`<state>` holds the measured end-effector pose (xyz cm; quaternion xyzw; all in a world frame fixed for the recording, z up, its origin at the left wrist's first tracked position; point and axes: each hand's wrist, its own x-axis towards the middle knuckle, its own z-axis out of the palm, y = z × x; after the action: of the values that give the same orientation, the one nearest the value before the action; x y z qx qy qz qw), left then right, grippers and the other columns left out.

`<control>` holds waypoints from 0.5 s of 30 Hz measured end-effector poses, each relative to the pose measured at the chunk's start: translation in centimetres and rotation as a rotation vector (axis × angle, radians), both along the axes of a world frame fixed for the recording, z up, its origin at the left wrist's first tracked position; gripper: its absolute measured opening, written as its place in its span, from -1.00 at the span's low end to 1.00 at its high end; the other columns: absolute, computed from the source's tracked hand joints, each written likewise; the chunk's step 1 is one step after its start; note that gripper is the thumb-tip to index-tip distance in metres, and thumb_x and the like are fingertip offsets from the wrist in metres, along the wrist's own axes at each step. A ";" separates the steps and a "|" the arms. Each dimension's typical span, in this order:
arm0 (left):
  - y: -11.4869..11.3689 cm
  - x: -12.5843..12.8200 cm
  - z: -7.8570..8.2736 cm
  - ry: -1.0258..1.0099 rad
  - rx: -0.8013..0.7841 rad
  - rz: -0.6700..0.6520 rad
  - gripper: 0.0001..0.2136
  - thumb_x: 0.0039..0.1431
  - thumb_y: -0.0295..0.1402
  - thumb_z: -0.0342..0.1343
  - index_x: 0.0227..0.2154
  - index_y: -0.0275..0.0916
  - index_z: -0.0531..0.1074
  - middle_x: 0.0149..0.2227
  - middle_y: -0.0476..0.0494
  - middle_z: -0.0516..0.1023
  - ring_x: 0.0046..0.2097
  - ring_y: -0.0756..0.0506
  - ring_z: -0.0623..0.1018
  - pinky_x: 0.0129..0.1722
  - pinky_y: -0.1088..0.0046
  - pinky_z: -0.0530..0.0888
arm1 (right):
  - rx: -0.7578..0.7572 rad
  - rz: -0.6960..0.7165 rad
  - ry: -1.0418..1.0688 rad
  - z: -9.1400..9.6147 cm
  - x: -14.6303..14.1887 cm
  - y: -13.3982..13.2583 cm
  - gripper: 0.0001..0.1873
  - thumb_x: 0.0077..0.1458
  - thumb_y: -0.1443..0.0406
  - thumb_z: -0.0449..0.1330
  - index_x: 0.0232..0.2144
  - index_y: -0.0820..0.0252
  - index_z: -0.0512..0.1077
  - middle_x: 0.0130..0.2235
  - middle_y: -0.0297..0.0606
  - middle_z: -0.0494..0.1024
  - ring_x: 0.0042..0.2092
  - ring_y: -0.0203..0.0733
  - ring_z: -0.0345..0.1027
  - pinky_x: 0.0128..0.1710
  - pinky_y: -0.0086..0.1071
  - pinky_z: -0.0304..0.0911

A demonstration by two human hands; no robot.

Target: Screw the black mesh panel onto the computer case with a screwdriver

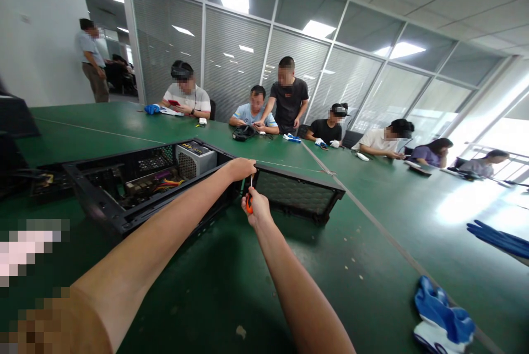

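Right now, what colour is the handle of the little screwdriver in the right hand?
Orange: the small screwdriver's handle peeks from the right hand, seen in the head view.

head view — one camera, worn high | faces 12 o'clock, tilted down | near table (215, 288), far glass wall (231, 51)

No text, label, brand or number could be read anywhere in the view. The power supply (195, 158) inside the open computer case (124, 189) carried a pale sticker on its top — too small and blurred to make out. The screwdriver (249, 200) handle showed no marking, and the blue gloves (442, 318) on the desk (372, 266) bore no legible print either.
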<state>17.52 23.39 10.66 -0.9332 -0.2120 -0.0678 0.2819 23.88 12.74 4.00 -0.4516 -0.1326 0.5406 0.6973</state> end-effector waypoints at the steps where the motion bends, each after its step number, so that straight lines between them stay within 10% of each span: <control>1: 0.0 0.0 0.0 -0.003 -0.001 0.001 -0.77 0.15 -0.56 -0.05 -0.30 -0.32 0.52 -0.20 -0.29 0.49 -0.34 -0.02 0.56 -0.39 0.54 0.39 | 0.001 -0.005 -0.009 0.0 0.1 0.0 -0.83 0.08 0.36 0.14 -0.52 0.26 0.26 -0.62 -0.43 0.29 -0.65 -0.46 0.19 -0.72 -0.61 0.16; 15: -0.2 0.6 0.2 0.032 0.002 0.060 -0.77 0.17 -0.53 -0.06 -0.27 -0.34 0.51 -0.22 -0.31 0.47 -0.33 -0.07 0.57 -0.41 0.52 0.38 | 0.031 -0.005 0.032 0.0 -0.1 0.2 -0.80 0.13 0.37 0.01 -0.54 0.26 0.26 -0.64 -0.42 0.28 -0.68 -0.48 0.11 -0.74 -0.62 0.06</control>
<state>18.15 23.21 10.82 -0.9271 -0.2353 -0.0446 0.2884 23.77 12.96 4.02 -0.4322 -0.1286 0.5438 0.7078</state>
